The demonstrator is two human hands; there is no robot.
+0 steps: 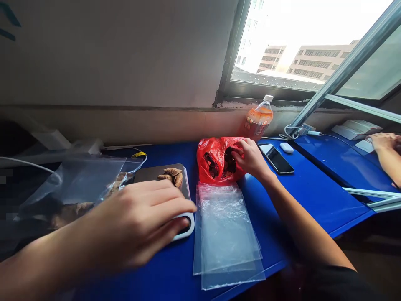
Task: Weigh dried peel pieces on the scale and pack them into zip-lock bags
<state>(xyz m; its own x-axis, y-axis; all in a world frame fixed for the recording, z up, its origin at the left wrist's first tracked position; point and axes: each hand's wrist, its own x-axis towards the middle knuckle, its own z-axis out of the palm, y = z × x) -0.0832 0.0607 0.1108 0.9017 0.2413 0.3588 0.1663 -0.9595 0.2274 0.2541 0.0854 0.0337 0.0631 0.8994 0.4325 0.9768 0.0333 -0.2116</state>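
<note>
My left hand (147, 221) hovers over the front of a kitchen scale (147, 172), fingers stretched out and apart from the thumb, with nothing visible between them. Several speckled brown dried pieces (172, 175) lie on the scale's dark plate, just beyond my knuckles. To the right, my right hand (252, 156) is at the mouth of a red plastic bag (216, 177), fingers bent and drawn together. Its fingertips dip into the opening, and what they pinch is hidden. Dark contents (230, 163) show inside the bag. Clear zip bags (230, 234) lie stacked in front of it.
Left of the scale lies a clear bag (90, 175) with brown pieces inside. A drink bottle (259, 119) stands behind the red bag. A phone (280, 159) and a white earbud case (286, 147) lie to the right. Another person's hand (385, 142) rests near white boxes (357, 128).
</note>
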